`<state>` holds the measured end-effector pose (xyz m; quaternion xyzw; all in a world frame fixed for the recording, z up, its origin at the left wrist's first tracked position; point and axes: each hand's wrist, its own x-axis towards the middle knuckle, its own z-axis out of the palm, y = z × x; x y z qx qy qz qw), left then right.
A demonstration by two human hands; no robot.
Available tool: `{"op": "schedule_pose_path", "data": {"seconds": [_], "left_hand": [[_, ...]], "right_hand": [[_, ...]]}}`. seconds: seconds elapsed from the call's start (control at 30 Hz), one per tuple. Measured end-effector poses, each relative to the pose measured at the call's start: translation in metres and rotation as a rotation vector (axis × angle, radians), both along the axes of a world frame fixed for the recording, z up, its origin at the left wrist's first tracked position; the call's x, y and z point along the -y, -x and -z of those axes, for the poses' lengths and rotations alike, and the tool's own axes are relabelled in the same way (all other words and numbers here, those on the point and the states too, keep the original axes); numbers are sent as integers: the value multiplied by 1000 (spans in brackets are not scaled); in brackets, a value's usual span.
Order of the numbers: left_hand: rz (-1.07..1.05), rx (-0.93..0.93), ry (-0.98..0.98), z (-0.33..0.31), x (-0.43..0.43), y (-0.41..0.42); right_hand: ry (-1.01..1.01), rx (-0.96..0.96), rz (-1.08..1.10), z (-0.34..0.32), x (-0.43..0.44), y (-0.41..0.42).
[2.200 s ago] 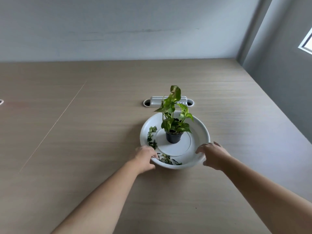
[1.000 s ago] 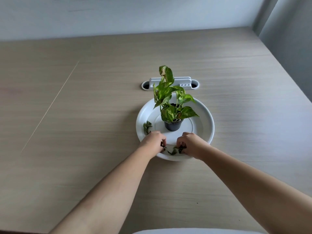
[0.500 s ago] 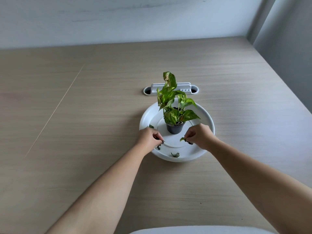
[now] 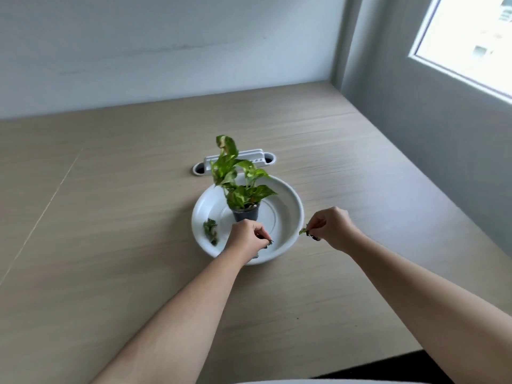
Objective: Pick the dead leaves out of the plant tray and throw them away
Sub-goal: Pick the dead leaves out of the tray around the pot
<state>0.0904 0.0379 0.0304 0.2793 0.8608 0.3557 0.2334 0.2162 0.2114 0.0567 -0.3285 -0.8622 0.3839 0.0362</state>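
1. Left hand (image 4: 245, 238) sits over the near part of the tray (image 4: 293, 209), fingers pinched together on a small dark leaf scrap (image 4: 270, 241). Pinch grip judged necessary: the scraps are thin, limp and lie flat on a smooth surface.
2. Right hand (image 4: 331, 227) is just outside the tray's right rim, above the desk (image 4: 110, 217), fingers clamped on a small green-and-dark leaf piece (image 4: 304, 232). Judged to be carrying it off for disposal; no bin is in view.
3. One clump of dead leaves (image 4: 210, 231) lies on the tray's left inner slope, apart from both hands. Crumpled, dark green, curled at the edges. Another scrap may sit under the left wrist; cannot tell.
4. Tray: round, shallow, white, glossy like plastic, with a raised flat centre. The small dark pot (image 4: 246, 214) stands upright on that centre, so fallen bits gather in the ring around it.
5. Plant (image 4: 238, 184): broad, pointed, yellow-mottled green leaves, leaning left.
6. Desk: pale matt wood grain, with a white oblong cable port (image 4: 257, 157) behind the tray.
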Motion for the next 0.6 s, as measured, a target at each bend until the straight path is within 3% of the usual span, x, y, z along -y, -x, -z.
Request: {"op": "schedule_pose_path", "data": {"seconds": [0.23,0.6], "left_hand": [[239,-27,-59,-36,-102,-106],[822,-100,-53,-28,-281,-420]], "right_hand": [[0,-42,226,-23,-67,-149],[11,38,788,-5,-139,-517]]}}
